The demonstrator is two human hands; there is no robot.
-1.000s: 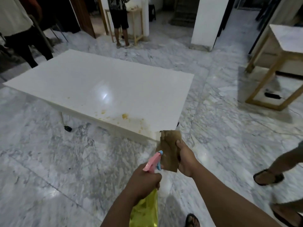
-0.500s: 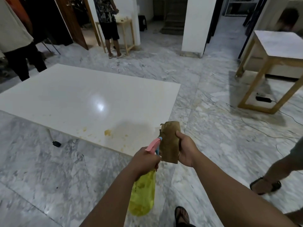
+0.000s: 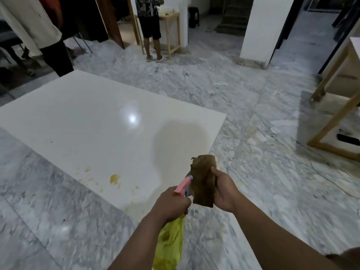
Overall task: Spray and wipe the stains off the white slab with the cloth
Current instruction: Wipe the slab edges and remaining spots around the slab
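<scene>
A large white slab (image 3: 93, 121) lies low over the marble floor, left of centre. Yellow-brown stains (image 3: 114, 179) dot its near edge, with smaller specks around them. My left hand (image 3: 171, 204) grips a spray bottle (image 3: 171, 244) with a yellow-green body and a pink head that points towards the slab's near right corner. Just to its right, my right hand (image 3: 224, 191) holds a folded brown cloth (image 3: 203, 182) upright above that corner. Both hands hover over the floor at the slab's edge.
Two people stand beyond the slab: one at the far left (image 3: 44, 36), one by a small wooden table (image 3: 171, 30) at the back. A wooden-framed table (image 3: 337, 106) stands at the right, with a cable on the floor. A white pillar (image 3: 263, 30) rises behind.
I have come closer to the slab, so it fills more of the view. Both hands keep the same hold on bottle and cloth, now nearer the stained corner.
</scene>
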